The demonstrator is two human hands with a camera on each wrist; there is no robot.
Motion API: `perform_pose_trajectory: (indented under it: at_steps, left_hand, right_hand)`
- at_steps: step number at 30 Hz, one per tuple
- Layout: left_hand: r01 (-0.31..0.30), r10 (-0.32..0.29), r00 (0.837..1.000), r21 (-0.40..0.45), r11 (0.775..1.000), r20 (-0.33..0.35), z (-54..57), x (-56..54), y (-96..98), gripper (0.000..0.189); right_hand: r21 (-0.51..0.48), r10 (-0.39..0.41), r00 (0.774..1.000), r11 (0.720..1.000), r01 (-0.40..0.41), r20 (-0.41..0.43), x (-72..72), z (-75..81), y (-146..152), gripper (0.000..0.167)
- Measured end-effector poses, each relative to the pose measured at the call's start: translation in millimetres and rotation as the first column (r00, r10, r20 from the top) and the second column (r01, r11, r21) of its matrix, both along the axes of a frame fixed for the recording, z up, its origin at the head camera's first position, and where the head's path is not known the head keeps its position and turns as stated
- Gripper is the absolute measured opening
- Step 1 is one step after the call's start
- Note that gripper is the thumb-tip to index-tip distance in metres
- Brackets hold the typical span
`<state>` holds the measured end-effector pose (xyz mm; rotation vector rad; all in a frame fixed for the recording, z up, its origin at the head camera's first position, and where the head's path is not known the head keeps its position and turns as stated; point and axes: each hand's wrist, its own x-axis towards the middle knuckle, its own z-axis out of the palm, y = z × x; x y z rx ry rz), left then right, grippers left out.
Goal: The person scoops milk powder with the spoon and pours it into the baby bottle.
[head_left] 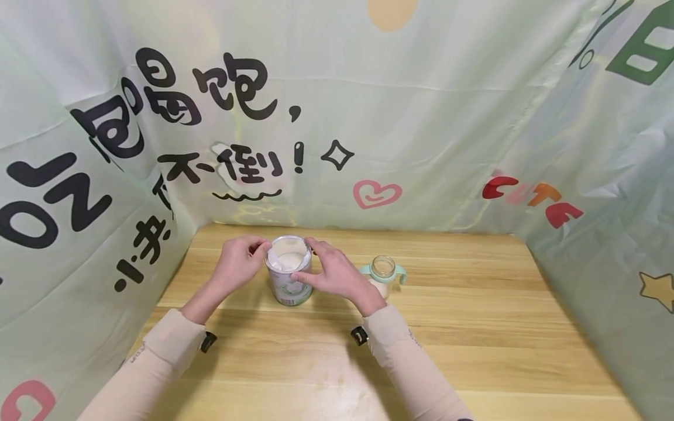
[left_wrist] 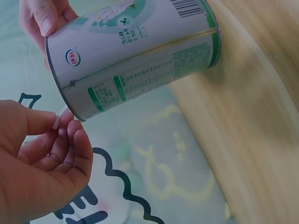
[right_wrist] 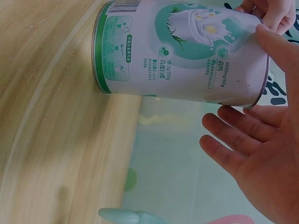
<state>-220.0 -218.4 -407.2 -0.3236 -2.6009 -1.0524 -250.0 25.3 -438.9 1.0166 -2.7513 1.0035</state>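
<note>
A white and green milk powder can [head_left: 291,286] stands upright on the table, its top uncovered and pale powder showing inside. At the can's left rim, my left hand [head_left: 242,263] pinches a thin white piece [left_wrist: 60,117] between thumb and index finger. What this piece is, I cannot tell. My right hand [head_left: 337,272] holds the can by its upper right side, the thumb on the near side and fingers round the far side. In the right wrist view the lower fingers [right_wrist: 238,135] spread beside the rim.
Right of the can is a baby bottle [head_left: 383,268] with mint green handles and an uncapped mouth, partly behind my right wrist. Both stand on a wooden table [head_left: 453,339]. Printed cloth [head_left: 447,134] hangs along its back and sides.
</note>
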Motion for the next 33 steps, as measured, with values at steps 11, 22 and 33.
perform_pose_trajectory:
  at_steps: [11, 22, 33]
  left_hand:
    - [-0.095, 0.089, 0.994, 0.086, 0.992, 0.069, 0.7, -1.6, -6.2, 0.021]
    - [-0.147, 0.105, 0.976, 0.224, 0.964, 0.188, 2.0, -4.5, -12.1, 0.024]
    - [-0.236, 0.071, 0.919, 0.397, 0.887, 0.388, 5.1, -8.5, -21.6, 0.034]
  right_hand:
    - [-0.002, -0.008, 1.0, 1.0, 0.008, 0.004, 0.5, 0.4, -1, 0.088]
    - [0.0, -0.004, 1.0, 1.0, 0.004, 0.005, 0.4, 0.7, -1, 0.088]
    - [0.002, 0.001, 1.0, 1.0, -0.001, 0.012, 0.7, 2.1, 0, 0.088]
